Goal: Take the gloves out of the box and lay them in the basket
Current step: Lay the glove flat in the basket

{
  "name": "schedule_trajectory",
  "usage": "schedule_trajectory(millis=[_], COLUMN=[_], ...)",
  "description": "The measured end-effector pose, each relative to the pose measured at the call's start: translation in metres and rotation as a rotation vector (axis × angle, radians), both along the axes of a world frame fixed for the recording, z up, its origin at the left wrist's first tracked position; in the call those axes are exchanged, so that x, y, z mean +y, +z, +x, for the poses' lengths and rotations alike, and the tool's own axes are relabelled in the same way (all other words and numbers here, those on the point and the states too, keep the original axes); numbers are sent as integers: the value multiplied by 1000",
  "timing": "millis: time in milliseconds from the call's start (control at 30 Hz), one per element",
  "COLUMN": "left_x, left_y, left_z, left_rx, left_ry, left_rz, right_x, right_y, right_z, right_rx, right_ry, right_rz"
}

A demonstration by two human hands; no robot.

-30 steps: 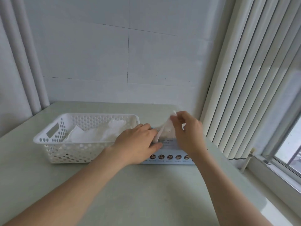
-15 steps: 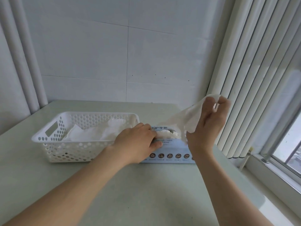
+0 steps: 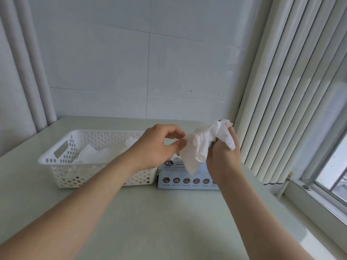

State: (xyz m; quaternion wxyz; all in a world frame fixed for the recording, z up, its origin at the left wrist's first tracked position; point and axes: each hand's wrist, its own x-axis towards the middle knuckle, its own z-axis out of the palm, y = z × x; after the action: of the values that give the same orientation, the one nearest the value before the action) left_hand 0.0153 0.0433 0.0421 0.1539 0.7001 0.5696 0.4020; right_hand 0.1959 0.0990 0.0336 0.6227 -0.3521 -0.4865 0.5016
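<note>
Both hands holding one white glove (image 3: 199,149) above box (image 3: 187,177): right hand (image 3: 223,156) gripping bunched end, left hand (image 3: 159,147) pinching other edge. Box sitting on table (image 3: 169,222), touching basket (image 3: 78,166). More gloves (image 3: 93,154) lying inside basket.

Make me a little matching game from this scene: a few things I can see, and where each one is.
Things:
1. crumpled glove
2. basket
3. glove box
4. flat gloves

Places:
A. lying in the basket
B. on the table, left of the box
C. held up between both hands
D. on the table, under the held glove

Pairs: 1-C, 2-B, 3-D, 4-A
</note>
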Motion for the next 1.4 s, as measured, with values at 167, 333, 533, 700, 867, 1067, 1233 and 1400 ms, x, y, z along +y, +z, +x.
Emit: schedule_trajectory(millis=[167, 333, 533, 700, 867, 1067, 1233, 1400], left_x=[2, 3, 2, 0, -4, -3, -3, -4], left_y=[4, 9, 13, 12, 14, 19, 22, 26], left_z=[2, 0, -3, -5, -8, -18, -19, -15], left_rx=[-292, -569, -717, -626, -507, -485, -543, -554], left_ry=[63, 162, 190, 77, -12, 102, 107, 193], left_rz=[25, 15, -8, -38, -91, -89, -173, -134], right_x=[3, 4, -5, -16, -17, -15, -12, -16], right_y=[1, 0, 2, -4, -10, -3, 2, 3], right_z=[-4, -6, -9, -17, -26, -17, -12, -9], right_rx=[237, -31, -196, -451, -528, -380, -236, -214], right_ry=[144, 147, 74, 40, 21, 114, 343, 469], right_rz=[-158, -191, -2, 358, 384, 222, 12, -41])
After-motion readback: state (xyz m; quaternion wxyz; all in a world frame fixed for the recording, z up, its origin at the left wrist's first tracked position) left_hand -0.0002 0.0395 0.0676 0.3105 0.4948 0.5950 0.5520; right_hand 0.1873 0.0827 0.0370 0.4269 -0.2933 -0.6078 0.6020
